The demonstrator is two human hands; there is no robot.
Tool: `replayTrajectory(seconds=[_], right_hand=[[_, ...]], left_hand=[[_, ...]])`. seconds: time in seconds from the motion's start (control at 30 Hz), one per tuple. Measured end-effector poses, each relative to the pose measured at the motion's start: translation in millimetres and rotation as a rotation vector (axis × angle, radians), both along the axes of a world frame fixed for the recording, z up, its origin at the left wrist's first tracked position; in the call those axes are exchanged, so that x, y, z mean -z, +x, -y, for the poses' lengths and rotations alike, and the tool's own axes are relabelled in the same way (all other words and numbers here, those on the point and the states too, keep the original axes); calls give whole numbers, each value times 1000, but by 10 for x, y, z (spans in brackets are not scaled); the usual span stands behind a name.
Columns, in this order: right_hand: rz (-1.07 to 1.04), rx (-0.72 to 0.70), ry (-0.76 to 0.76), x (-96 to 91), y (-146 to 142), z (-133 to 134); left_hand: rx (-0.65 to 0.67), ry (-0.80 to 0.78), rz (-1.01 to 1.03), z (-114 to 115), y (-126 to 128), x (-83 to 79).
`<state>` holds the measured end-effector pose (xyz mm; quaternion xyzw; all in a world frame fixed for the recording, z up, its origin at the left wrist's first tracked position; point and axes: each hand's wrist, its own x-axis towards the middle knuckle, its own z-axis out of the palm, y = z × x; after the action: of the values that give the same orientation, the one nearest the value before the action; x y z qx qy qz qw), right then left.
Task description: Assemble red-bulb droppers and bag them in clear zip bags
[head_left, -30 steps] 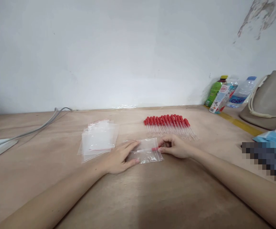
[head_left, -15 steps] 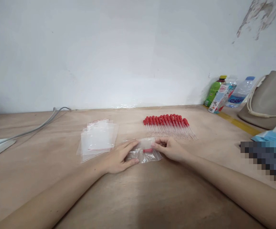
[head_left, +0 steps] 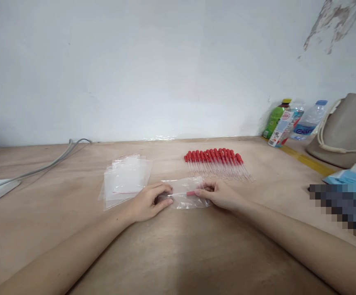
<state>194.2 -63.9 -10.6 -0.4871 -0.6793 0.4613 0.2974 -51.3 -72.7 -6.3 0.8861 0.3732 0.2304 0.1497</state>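
A clear plastic zip bag (head_left: pixel 179 185) lies on the table between my hands. Inside or on it is a glass dropper with a red rubber bulb (head_left: pixel 190 194), lying sideways with the bulb to the right. My right hand (head_left: pixel 219 194) pinches the bulb end at the bag's right side; whether the film lies between thumb and bulb I cannot tell. At the left end of the bag, my left hand (head_left: pixel 150 200) has its fingers curled and its thumb on the film. Behind the bag, several red-bulbed droppers (head_left: pixel 216 157) lie in a row, tips toward me.
A stack of clear zip bags (head_left: pixel 124 176) lies beside my left hand. Bottles (head_left: pixel 276 119) and a beige bag (head_left: pixel 347 127) stand at the back right, with a blue packet (head_left: pixel 347 176) nearer. A grey cable (head_left: pixel 55 157) crosses the left of the wooden table.
My left hand has drawn slightly left, its fingers more curled at the bag's end. The right thumb has moved onto the red bulb, and the dropper now lies more level.
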Motion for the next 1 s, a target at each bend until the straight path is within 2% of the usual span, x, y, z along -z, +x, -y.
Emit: replayTrajectory(seconds=[0.2, 0.4, 0.53, 0.6, 0.7, 0.77, 0.9, 1.0], right_hand=[[62, -24, 79, 36, 37, -38], [41, -188, 63, -4, 146, -98], [152, -206, 33, -86, 238, -185], [257, -131, 92, -140, 270, -304], [421, 130, 370, -218, 253, -580], [520, 278, 503, -246, 192, -786], [721, 378, 655, -234, 30, -1108], [860, 402, 670, -197, -48, -1246]], left_hand=[[-8, -46, 3, 12, -5, -4], [43, -36, -5, 16, -7, -31], [50, -23, -4, 17, 0, -37], [47, -30, 1, 15, 3, -36], [68, -28, 5, 2, 1, -30], [92, -24, 0, -8, -5, -25], [104, -15, -36, -16, -28, -21], [122, 3, -74, -16, -41, -20]])
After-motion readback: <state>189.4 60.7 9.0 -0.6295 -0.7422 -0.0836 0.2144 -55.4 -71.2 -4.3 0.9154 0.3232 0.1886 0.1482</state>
